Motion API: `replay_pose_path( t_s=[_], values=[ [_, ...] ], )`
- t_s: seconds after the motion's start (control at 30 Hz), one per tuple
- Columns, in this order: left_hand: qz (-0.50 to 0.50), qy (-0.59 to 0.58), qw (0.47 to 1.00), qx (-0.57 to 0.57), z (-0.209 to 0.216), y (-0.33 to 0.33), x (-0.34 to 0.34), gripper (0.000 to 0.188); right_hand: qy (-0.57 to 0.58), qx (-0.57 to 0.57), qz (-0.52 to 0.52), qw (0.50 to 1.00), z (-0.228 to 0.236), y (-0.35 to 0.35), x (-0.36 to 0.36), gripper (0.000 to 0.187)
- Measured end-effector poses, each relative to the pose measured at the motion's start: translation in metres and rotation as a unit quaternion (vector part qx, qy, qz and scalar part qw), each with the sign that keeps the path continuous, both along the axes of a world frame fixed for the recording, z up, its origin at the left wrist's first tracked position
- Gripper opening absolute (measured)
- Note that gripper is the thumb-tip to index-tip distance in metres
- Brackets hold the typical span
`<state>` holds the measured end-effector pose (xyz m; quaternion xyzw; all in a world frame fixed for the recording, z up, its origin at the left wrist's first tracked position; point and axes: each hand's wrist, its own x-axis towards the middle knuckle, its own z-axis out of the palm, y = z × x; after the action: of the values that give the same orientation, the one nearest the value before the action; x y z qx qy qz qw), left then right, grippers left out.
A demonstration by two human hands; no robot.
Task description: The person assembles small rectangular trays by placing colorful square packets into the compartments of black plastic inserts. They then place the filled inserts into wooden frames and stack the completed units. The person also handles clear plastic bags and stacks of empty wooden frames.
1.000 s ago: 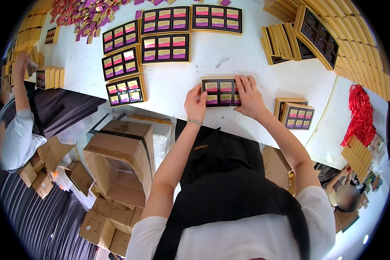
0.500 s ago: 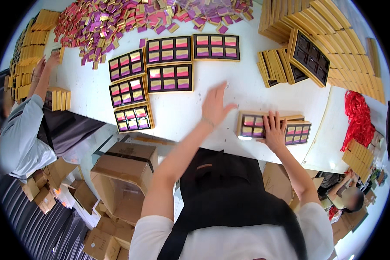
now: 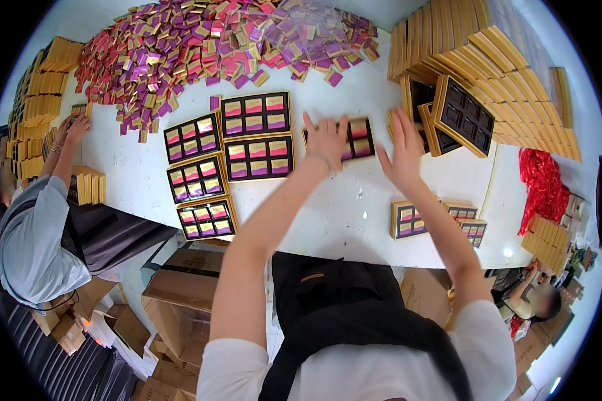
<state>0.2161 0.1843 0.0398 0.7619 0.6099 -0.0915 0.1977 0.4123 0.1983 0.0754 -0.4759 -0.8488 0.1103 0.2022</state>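
— Both hands have gone up the worktop (image 3: pixel 354 214) since a moment ago: the left hand (image 3: pixel 326 139) and right hand (image 3: pixel 404 148) now lie on either side of a filled tray (image 3: pixel 356 137), well above the small trays (image 3: pixel 408 220) near the front edge

— And the grip?

— Fingers spread on both hands, nothing clamped; the left hand lies over the tray's left end, the right hand just beside its right end

— What of the surface?

— White worktop. Five filled trays (image 3: pixel 257 157) lie in rows left of the hands, a heap of pink, purple and gold wrapped pieces (image 3: pixel 180 53) spreads behind them, and gold box stacks (image 3: pixel 488 60) fill the right corner

— The room?

— A co-worker (image 3: pixel 33 234) bends at the left edge, cardboard cartons (image 3: pixel 187 287) stand on the floor below, and a red bundle (image 3: pixel 542 187) lies far right
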Motion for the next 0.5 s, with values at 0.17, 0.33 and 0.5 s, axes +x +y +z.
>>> replay_pose_path(
  t_s=[0.17, 0.33, 0.5],
  values=[
    [0.065, -0.003, 0.995, 0.072, -0.022, -0.098, 0.023, 0.098, -0.014, 0.116, -0.186, 0.976, -0.009, 0.113, -0.124, 0.050],
    [0.099, -0.047, 0.993, 0.054, -0.016, -0.166, 0.037, 0.097, -0.115, 0.061, -0.251, 0.959, -0.060, 0.177, -0.131, 0.037],
    [0.188, -0.188, 0.964, 0.012, 0.025, -0.173, 0.016, 0.112, -0.043, 0.165, -0.075, 0.983, -0.052, 0.165, -0.117, 0.023]
  ],
)
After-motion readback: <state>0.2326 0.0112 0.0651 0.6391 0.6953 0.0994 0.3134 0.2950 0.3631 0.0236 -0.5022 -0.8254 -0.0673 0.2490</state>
